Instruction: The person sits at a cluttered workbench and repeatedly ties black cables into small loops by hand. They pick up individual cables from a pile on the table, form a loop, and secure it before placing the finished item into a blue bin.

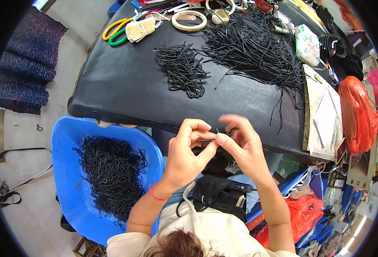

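Observation:
Just in front of the table's near edge, my two hands meet at chest height around a short length of thin black cord (231,131). My left hand (188,150) pinches it between thumb and fingertips. The thumb of my right hand (245,150) presses at the same spot, and a dark bit of the cord shows between its curled fingers; the upper fingers are smeared by motion. How the cord is looped or knotted is hidden by the fingers. Beyond the hands, a small pile of black cords (182,70) and a larger heap of black cords (253,49) lie on the table.
A black-covered table (120,81) spans the front. At left stands a blue tub (60,171) with tangled black cord loops (111,175). Tape rolls (189,26) and scissors (117,32) lie at the back. A pale board (324,124) and a red plastic bag (358,115) are at right.

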{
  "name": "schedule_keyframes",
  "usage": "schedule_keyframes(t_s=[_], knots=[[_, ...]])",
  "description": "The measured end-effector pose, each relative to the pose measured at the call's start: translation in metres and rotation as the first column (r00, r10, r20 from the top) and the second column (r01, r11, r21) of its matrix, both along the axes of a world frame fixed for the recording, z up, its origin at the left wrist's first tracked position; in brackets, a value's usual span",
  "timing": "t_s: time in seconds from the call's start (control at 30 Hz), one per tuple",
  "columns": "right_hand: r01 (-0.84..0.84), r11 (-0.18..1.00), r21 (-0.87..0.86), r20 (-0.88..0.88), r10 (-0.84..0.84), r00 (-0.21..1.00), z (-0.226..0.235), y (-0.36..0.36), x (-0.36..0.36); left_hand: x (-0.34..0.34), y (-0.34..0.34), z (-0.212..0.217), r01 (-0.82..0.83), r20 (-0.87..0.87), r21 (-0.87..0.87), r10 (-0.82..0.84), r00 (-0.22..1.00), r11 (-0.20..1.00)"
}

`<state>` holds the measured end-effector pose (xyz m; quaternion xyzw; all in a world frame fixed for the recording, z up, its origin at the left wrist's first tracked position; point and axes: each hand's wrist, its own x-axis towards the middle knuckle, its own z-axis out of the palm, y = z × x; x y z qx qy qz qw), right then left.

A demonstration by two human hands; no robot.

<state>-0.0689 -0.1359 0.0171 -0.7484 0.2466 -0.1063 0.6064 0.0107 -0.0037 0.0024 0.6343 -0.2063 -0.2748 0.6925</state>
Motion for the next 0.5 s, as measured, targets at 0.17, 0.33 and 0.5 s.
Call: schedule_keyframes(t_s=[0.17,0.33,0.5], knots=[[0.0,0.938,0.346,0.066,-0.025,0.997,0.001,0.001,0.0,0.004,0.004,0.008,0.207,0.024,0.112,-0.211,0.977,0.972],[0.117,0.935,0.335,0.016,-0.13,0.991,0.002,0.008,0.003,0.003,0.003,0.01,0.307,-0.082,0.104,-0.299,0.951,0.946],[0.216,0.88,0.424,-0.03,-0.224,0.974,0.002,0.005,0.002,0.003,0.005,0.01,0.269,-0.173,0.085,-0.252,0.952,0.959]])
